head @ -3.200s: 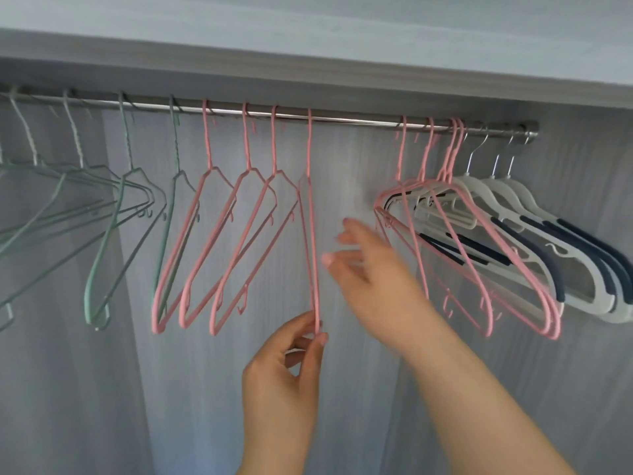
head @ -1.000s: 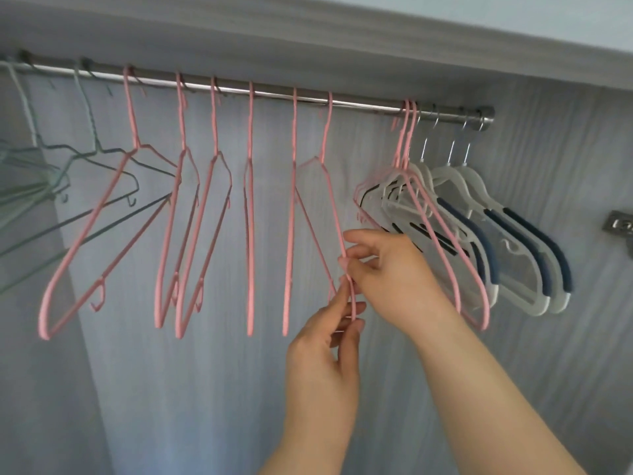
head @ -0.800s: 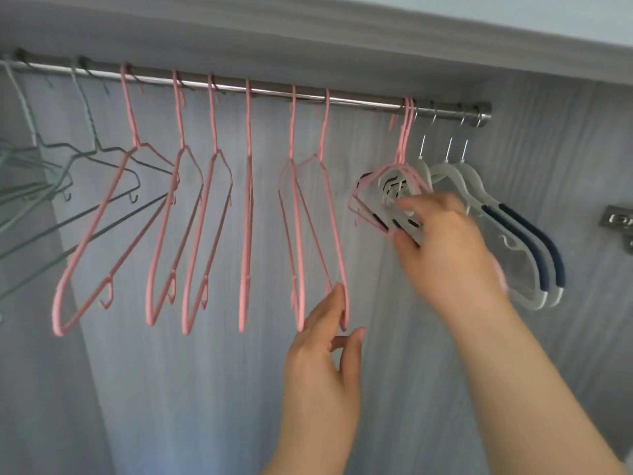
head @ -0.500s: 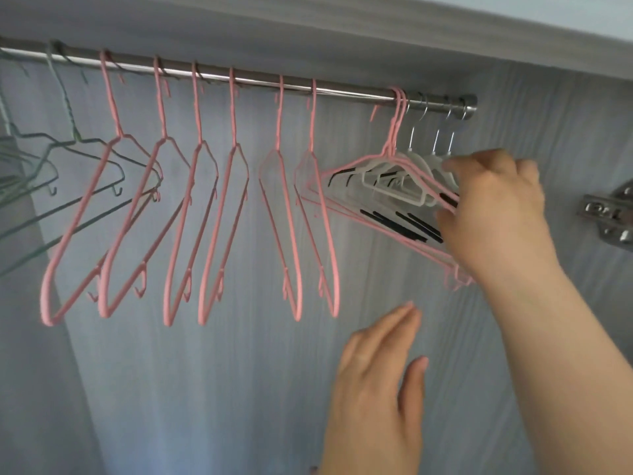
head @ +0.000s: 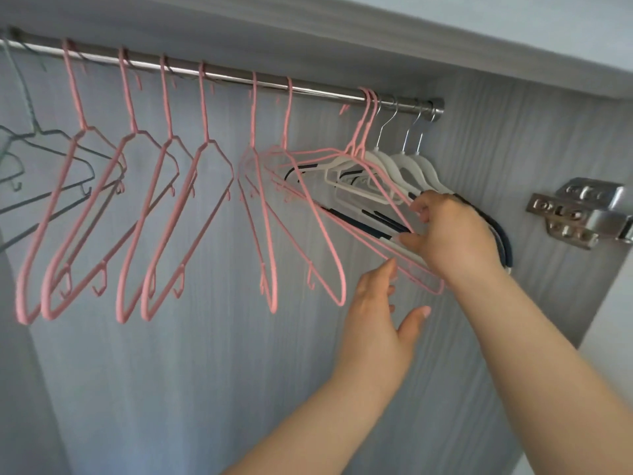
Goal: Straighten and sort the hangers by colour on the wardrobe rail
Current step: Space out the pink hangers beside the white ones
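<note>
A steel rail [head: 318,91] runs across the wardrobe top. Several pink wire hangers [head: 205,200] hang spread along it. Two more pink hangers [head: 363,142] hang bunched at the right end, against white hangers with navy grips [head: 394,162]. My right hand [head: 448,231] is closed on the lower right part of the bunched pink hangers, in front of the white ones. My left hand [head: 380,313] is open just below, its fingertips touching the bottom bar of a pink hanger. Grey-green hangers [head: 20,145] show at the far left.
The wardrobe's grey back panel [head: 205,371] lies behind everything. A metal door hinge [head: 582,214] is fixed to the right side wall. The rail ends at a bracket [head: 436,106] close to the white hangers.
My left hand let go of the sixth pink hanger and rose toward the right bunch. My right hand moved from that hanger to the bunched pink hangers and gripped them. The view shifted right.
</note>
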A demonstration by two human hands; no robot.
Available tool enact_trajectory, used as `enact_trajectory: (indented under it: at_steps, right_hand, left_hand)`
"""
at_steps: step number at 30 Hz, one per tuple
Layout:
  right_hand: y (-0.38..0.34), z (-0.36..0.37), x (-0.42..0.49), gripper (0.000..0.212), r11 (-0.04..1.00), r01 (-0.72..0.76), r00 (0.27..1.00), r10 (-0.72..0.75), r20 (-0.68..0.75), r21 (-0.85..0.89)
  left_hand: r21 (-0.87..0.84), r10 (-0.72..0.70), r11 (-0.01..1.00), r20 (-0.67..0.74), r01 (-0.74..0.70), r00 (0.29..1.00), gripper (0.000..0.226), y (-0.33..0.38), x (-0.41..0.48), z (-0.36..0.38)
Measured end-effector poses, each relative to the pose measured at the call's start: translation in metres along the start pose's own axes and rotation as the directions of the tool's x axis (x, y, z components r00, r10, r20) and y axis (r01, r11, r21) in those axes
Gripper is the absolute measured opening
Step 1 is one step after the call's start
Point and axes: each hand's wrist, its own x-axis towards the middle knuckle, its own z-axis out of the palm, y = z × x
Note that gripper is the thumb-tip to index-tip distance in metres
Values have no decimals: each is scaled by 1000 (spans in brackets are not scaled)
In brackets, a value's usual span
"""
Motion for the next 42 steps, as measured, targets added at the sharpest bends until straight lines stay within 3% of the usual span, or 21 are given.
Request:
enact_trajectory:
  at_steps: [5,9,11,13,16,17,19,20,29,34,38,40,42]
  right_hand:
    - [8,24,-5,30,968,40,980,-86,-177,-248]
    - [9,30,-8,26,965,62,973,-115,-198,-255]
    - [8,28,-8,25,985,78,971,-111,-213,-155]
    - [4,23,-9,25,992,101,978,-86,-191,73]
    - [-15,15,-17,27,925,99,995,-79,-68,368]
    - [-21,13,-18,27,908,108,994,-85,-74,404]
    - [-32,16,-19,23,886,147,988,-115,-98,440]
    - [-37,19,-19,22,873,158,987,-127,-96,461]
    - [-62,36,-24,26,817,153,988,-147,-55,556]
    - [-64,36,-24,33,795,78,993,-119,29,602]
    - [-60,26,-31,31,852,109,985,-163,62,512]
    - [-56,19,-35,27,910,205,978,-205,-40,361]
    - [-51,7,-37,20,934,277,946,-224,-234,227]
  left_hand:
    - [55,-19,998,42,16,999,63,-6,7,11]
    - [99,-21,995,75,13,997,66,-8,6,17]
    - [101,-8,995,64,1,998,67,-8,4,17]
    - [75,11,997,40,-14,999,69,-6,3,16]
    - [-17,-13,1000,-47,12,999,82,-2,1,10]
    - [-31,-23,999,-77,21,997,74,-2,0,8]
    - [0,-23,1000,-133,23,991,49,-3,-4,2]
    - [19,-13,1000,-162,16,987,47,-4,-6,-2]
    - [80,-15,996,-246,35,969,52,-9,-17,-22]
    - [62,-12,998,-233,27,972,52,-8,-19,-20]
    - [-46,-113,993,-242,105,964,57,-14,-27,-10]
    - [-181,-282,951,-175,251,943,62,-19,-30,-1]
    - [-287,-383,897,-118,338,916,62,-24,-32,7]
